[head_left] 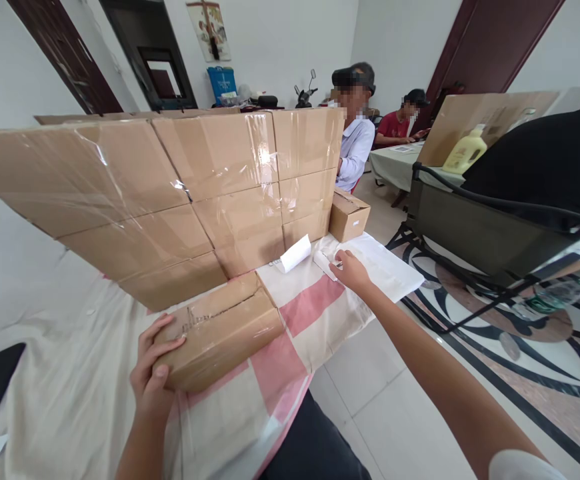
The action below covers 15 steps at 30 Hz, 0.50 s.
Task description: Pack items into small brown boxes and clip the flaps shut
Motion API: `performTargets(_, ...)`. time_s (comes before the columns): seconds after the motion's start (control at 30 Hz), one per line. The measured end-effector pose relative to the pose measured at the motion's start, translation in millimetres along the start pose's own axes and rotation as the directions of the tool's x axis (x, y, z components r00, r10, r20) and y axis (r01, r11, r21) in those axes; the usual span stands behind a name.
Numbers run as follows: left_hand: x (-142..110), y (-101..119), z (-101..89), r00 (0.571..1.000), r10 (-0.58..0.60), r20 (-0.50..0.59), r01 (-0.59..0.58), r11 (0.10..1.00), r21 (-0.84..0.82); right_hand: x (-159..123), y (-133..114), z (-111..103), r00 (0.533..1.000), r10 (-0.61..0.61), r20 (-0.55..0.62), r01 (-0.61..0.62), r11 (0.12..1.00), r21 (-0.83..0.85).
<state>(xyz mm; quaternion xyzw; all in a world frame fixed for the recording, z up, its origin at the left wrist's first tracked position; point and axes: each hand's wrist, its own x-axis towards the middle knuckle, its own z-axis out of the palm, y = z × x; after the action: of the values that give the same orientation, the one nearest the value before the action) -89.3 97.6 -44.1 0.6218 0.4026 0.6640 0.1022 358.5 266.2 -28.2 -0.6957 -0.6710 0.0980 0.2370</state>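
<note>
The box (230, 327) is cardboard, the tablecloth (313, 308) matt fabric.

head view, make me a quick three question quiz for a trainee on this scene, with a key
1. Multiple choice: what does the left-hand grip hold?
A) the folded paper
B) the long cardboard box
C) the small box beside the cardboard wall

2. True or false: the right-hand grip rests on the long cardboard box.

3. Short answer: what colour is the handled bottle in the right part of the view?

Key:
1. B
2. False; it is at a small white item.
3. Pale yellow
</note>
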Motion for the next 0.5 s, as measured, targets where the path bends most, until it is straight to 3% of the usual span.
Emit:
performTargets(0.13,1,0,4.5,1.000,0.016,-0.017,-0.015,1.000,0.021,7,-4,-2,0.990,0.137,0.029,-0.139,0.989,0.055)
performTargets(0.3,-1,0,8.2,0.998,0.048,-0.051,-0.046,0.998,0.043,25,-5,-10,0.938,0.295,0.182,-0.315,0.945,0.092)
performTargets(0.4,4,-5,-4.2,0.997,0.002,0.071,-0.008,0.996,0.092,37,-8,-17,0.896,0.359,0.260,-0.389,0.919,0.070)
performTargets(0.5,18,-3,-22.9,0.967,-0.062,0.248,0.015,0.982,0.187,44,-16,-24,0.862,0.396,0.316,-0.426,0.904,0.027)
